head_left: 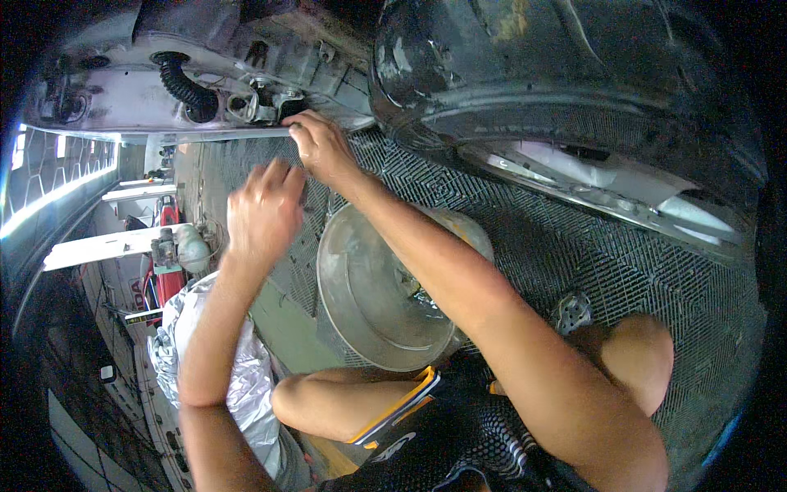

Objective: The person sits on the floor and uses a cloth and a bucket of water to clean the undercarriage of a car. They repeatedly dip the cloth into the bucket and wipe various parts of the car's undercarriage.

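Note:
My right hand point(321, 149) reaches up to the lower edge of a pale car-body panel point(135, 102), beside a metal door hinge point(261, 107). Its thumb and fingertips come together at that edge; whatever lies between them is too small to tell. My left hand point(266, 203) is raised just below and to the left, clear of the panel. Its fingers are curled in, and the palm side is hidden, so anything inside cannot be made out. A black ribbed rubber wiring boot point(184, 86) bends out of the panel left of the hinge.
Between my knees and the car stands a round metal basin point(348, 307) with some liquid, on a black patterned rubber mat point(566, 262). A dark, curved car part point(566, 82) fills the upper right. At left are silver crinkled sheeting point(262, 402) and red equipment point(168, 283).

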The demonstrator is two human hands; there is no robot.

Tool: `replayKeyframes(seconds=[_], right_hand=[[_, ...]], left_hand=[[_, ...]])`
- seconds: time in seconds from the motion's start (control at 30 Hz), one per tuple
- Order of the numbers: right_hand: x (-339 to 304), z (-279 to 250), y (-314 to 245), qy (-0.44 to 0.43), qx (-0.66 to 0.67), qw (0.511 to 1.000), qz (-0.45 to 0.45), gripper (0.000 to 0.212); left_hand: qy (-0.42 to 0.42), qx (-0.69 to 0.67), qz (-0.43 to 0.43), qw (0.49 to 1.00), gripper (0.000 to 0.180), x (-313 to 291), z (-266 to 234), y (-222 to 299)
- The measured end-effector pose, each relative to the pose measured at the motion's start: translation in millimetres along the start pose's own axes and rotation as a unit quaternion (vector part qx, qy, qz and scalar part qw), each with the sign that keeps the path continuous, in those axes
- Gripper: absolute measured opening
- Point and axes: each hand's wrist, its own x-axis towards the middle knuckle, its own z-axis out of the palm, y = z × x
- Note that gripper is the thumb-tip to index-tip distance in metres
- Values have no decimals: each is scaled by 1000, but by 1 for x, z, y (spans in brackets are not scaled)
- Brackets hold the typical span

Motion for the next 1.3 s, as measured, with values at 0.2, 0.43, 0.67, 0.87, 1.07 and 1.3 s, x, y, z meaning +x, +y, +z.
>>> replayKeyframes(seconds=[0.2,0.43,0.67,0.87,1.07,1.3], right_hand=[[-13,-9,15,-25,-155,969,193,28],[-18,-10,-2,243,41,814,525,48],[-19,9,16,236,-155,907,312,22],[-1,20,2,162,-65,960,218,21],[8,6,-4,68,-19,986,148,22],[-1,4,1,55,-106,972,202,27]], left_hand=[[35,-302,-315,899,22,-102,138,8],[64,-451,-519,724,31,-122,215,61],[64,-467,-525,708,29,-114,217,64],[58,-465,-542,698,28,-115,213,66],[69,-449,-535,712,28,-112,208,69],[72,-457,-527,713,29,-120,223,64]])
